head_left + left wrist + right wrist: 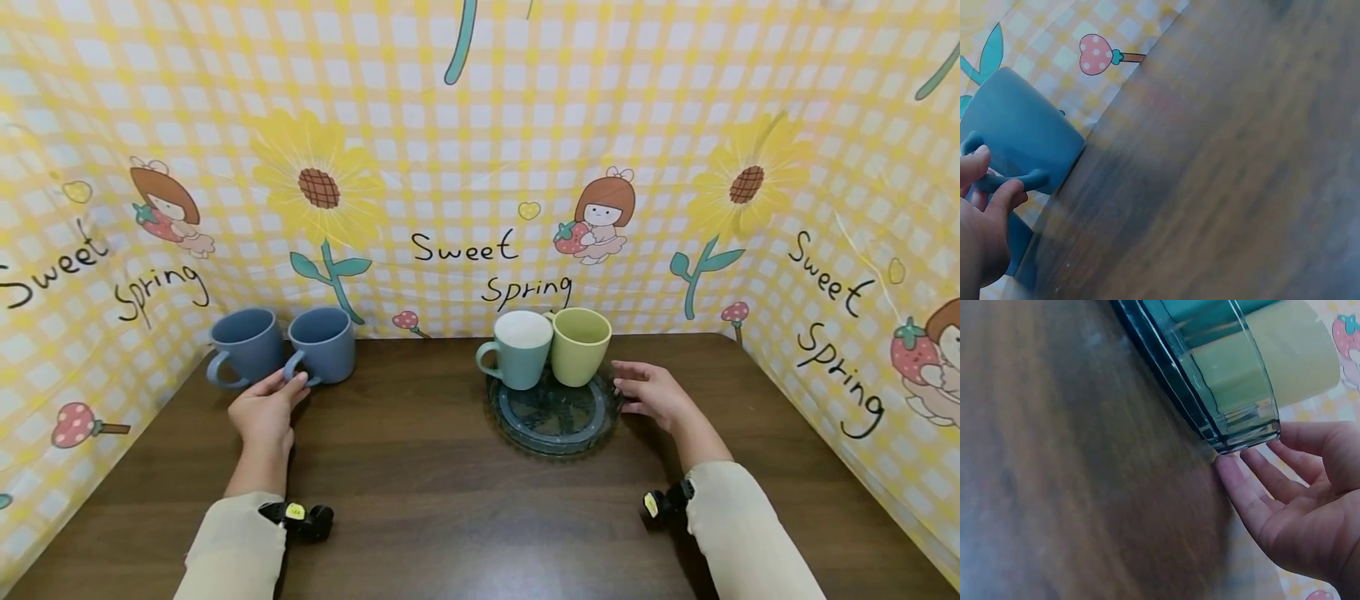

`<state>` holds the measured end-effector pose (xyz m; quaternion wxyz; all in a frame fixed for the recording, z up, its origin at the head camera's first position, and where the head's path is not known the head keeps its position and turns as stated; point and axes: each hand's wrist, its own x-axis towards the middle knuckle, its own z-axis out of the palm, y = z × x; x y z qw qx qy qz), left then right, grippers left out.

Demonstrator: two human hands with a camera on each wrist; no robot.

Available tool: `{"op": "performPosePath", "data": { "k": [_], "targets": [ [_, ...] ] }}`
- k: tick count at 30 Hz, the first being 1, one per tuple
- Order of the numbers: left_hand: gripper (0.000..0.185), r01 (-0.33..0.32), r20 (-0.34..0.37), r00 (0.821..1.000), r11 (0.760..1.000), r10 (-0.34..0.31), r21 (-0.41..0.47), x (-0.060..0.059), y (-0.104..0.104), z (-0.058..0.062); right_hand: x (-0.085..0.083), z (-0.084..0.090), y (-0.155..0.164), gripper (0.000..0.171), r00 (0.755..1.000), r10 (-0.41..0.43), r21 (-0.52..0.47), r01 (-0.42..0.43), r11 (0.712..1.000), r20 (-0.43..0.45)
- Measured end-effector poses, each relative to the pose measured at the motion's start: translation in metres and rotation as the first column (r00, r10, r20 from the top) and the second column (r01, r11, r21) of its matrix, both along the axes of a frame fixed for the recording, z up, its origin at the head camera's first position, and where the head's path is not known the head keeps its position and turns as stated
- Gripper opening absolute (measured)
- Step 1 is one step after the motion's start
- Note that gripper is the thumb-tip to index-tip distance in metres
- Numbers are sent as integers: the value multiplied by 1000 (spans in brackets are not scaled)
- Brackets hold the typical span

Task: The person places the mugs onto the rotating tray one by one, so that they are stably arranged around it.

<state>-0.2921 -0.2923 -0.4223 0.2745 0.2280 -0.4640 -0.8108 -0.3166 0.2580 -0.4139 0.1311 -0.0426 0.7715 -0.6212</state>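
Two blue mugs stand at the back left of the dark wooden table [420, 483]: a left one [246, 343] and a right one [324, 342]. My left hand [266, 408] lies between them with relaxed fingers, its fingertips [979, 164] touching the right mug's handle [1019, 180]. A teal mug [521, 350] and a green mug [579, 346] stand side by side on a dark glass tray [555, 425]. My right hand [652, 396] lies open beside the tray, and its fingertips [1229, 469] touch the tray's right rim [1244, 434].
A yellow checked backdrop [465, 167] with sunflowers and "Sweet Spring" lettering closes the table in at the back and on both sides. Bare wood stretches between the two pairs of mugs and along the front. Black wrist cameras [303, 517] sit on both sleeves.
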Motion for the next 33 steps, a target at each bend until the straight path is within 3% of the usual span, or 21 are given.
{"op": "performPosePath", "data": {
  "k": [11,22,33],
  "targets": [
    [26,17,-28,999,1000,-16,7,3,3,5,-4,4,2,53,1000,30,-15,-30,999,7],
    [28,50,-52,997,998,-49,26,9,8,5,6,1,-2,52,999,-40,-56,41,998,9],
    [29,68,-30,997,998,-68,0,11,13,7,12,0,-7,53,997,-79,-73,80,994,11]
  ]
}}
